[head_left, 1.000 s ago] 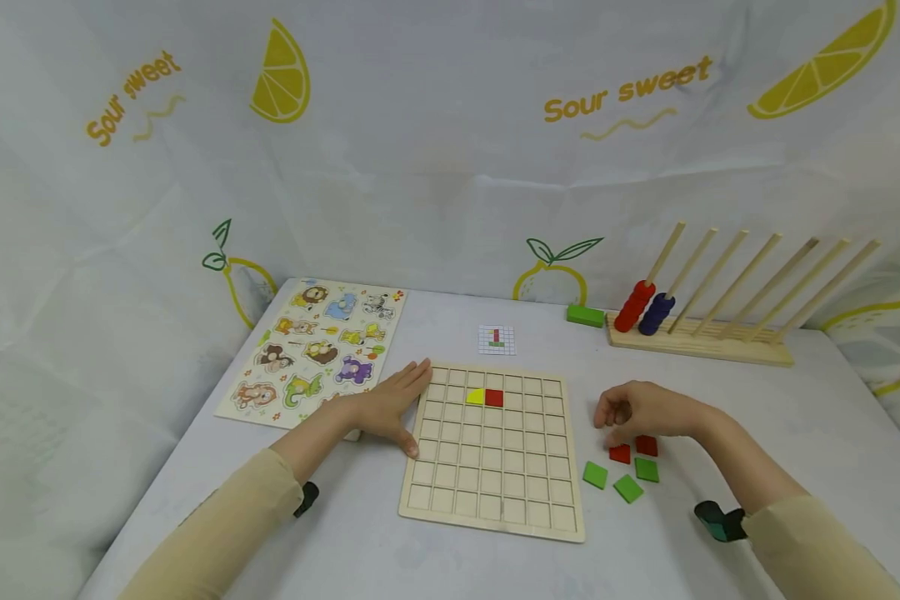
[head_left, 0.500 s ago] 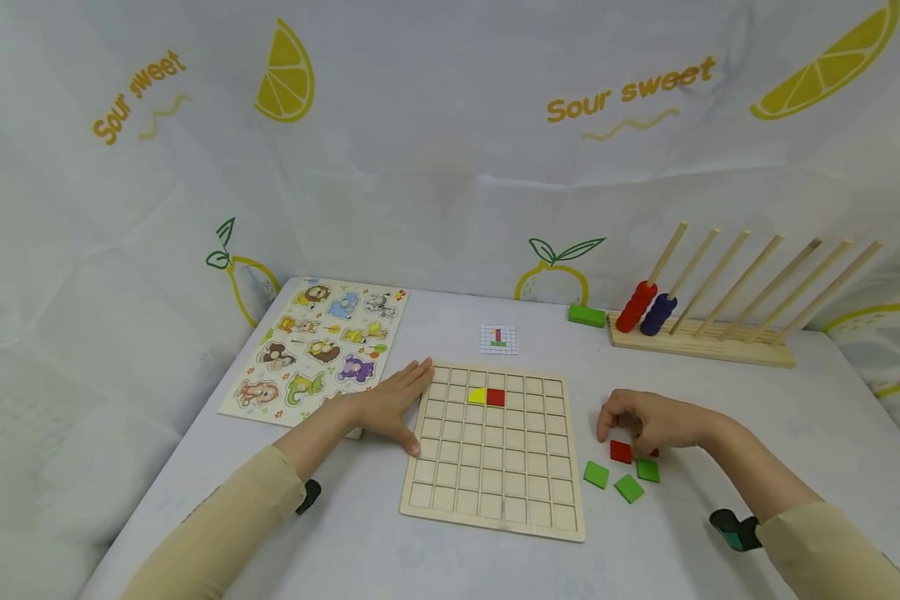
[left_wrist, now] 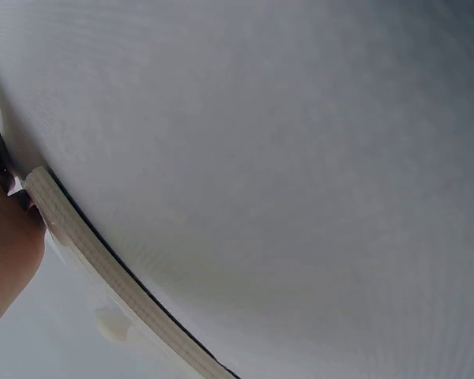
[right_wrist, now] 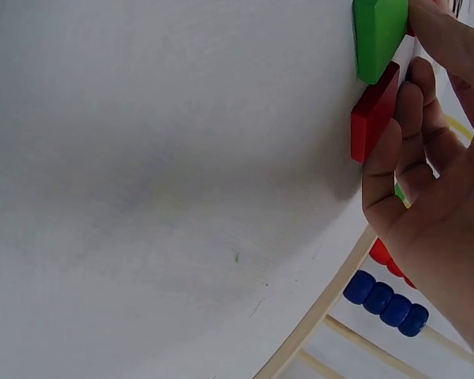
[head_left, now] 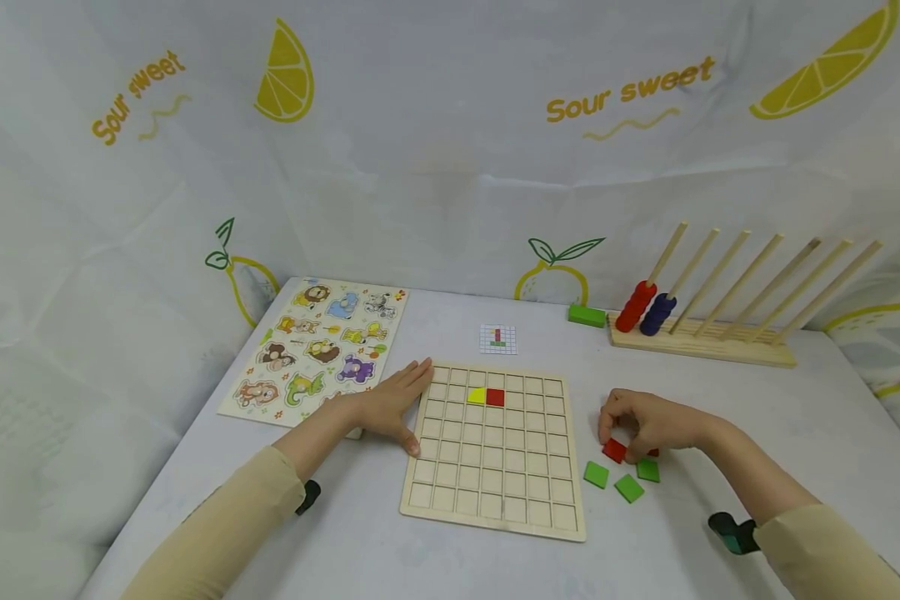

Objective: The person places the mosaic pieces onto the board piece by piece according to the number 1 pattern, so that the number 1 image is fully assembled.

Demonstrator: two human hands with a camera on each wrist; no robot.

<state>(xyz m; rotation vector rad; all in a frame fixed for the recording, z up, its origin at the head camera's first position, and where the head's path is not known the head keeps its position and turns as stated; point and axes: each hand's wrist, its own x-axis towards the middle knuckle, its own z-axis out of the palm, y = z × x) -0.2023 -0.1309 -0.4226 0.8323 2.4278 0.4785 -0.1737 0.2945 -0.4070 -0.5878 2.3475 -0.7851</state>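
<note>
In the head view my left hand (head_left: 390, 410) rests with spread fingers along the left edge of a wooden grid board (head_left: 492, 525). Two tiles lie in the board's upper part: a yellow tile with a curved edge (head_left: 477, 396) and a red square tile (head_left: 496, 397) beside it. Right of the board, my right hand (head_left: 656, 419) pinches another red tile (head_left: 614, 451) between thumb and curled fingers, low at the table. The right wrist view shows fingertips against that red tile (right_wrist: 374, 114). One more red tile (head_left: 653, 452) is mostly hidden under the hand.
Several green tiles (head_left: 629, 488) lie just in front of the right hand. Behind the board are a small pattern card (head_left: 498, 339) and a green block (head_left: 587, 316). A bead rack (head_left: 705, 346) stands back right; an animal puzzle board (head_left: 315, 350) lies left.
My right hand has moved down onto the red tile, its thumb coming in from the right. The tile has turned and slid slightly left. My left hand has stayed in place.
</note>
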